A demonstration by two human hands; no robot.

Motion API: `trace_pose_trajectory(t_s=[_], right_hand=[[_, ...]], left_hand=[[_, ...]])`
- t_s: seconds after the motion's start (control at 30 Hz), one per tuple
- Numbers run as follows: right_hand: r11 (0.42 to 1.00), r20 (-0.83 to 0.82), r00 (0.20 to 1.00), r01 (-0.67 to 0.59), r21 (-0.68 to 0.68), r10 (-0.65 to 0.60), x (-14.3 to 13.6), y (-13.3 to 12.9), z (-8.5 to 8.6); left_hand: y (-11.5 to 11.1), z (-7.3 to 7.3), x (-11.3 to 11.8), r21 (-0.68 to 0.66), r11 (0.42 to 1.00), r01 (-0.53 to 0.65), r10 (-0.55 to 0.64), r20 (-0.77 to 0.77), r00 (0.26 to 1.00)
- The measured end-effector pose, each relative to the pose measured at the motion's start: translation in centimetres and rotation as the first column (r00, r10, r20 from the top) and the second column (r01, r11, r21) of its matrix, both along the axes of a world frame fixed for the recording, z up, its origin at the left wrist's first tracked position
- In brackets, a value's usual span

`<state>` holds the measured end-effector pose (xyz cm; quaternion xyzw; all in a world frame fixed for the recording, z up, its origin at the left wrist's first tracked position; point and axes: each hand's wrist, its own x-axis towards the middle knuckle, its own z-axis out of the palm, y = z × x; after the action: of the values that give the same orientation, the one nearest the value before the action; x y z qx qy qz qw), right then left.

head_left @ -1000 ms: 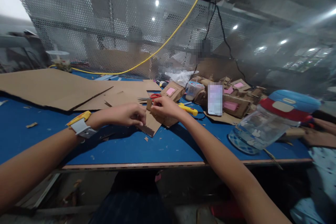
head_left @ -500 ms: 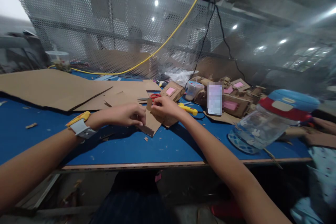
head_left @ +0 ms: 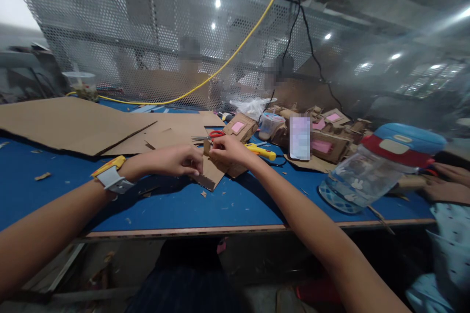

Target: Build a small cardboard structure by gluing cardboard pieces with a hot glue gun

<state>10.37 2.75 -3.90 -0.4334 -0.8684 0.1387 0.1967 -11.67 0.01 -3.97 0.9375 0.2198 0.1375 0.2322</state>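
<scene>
A small cardboard piece (head_left: 212,176) lies on the blue table in front of me, partly covered by my hands. My left hand (head_left: 186,160) is closed, with thumb and fingers pinched at the left edge of this piece. From the right, my right hand (head_left: 228,149) pinches a narrow upright cardboard strip (head_left: 206,147) at the far side of the piece; whether the two are joined cannot be made out. Just behind are red-handled scissors (head_left: 216,134). A yellow glue gun (head_left: 261,151) lies beyond my right wrist.
Large cardboard sheets (head_left: 73,122) cover the left rear. A phone (head_left: 300,138) stands before a heap of cardboard constructions (head_left: 330,144). A water bottle (head_left: 367,176) stands at right, near another person's hand (head_left: 450,188). A yellow cable (head_left: 227,61) hangs across a perforated metal screen.
The cardboard strip in my right hand has shifted slightly left and stands a bit differently. My left hand has barely moved. The other person's hands at right have moved.
</scene>
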Motion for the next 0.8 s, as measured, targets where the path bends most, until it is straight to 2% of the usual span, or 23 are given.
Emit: trace_pose_trajectory(t_s=[0.2, 0.5, 0.8], right_hand=[[1.0, 0.008, 1.0, 0.022, 0.011, -0.022, 0.06, -0.01, 0.06], [0.992, 0.016, 0.996, 0.087, 0.095, -0.088, -0.18, -0.54, 0.01], [0.992, 0.02, 0.994, 0.108, 0.064, -0.11, -0.61, -0.26, -0.48]], left_hand=[[-0.03, 0.03, 0.05, 0.017, 1.0, -0.007, 0.007, 0.004, 1.0], [-0.15, 0.15, 0.2, 0.023, 1.0, 0.007, -0.007, 0.018, 1.0], [-0.05, 0.11, 0.1, 0.007, 1.0, 0.016, -0.016, 0.012, 1.0]])
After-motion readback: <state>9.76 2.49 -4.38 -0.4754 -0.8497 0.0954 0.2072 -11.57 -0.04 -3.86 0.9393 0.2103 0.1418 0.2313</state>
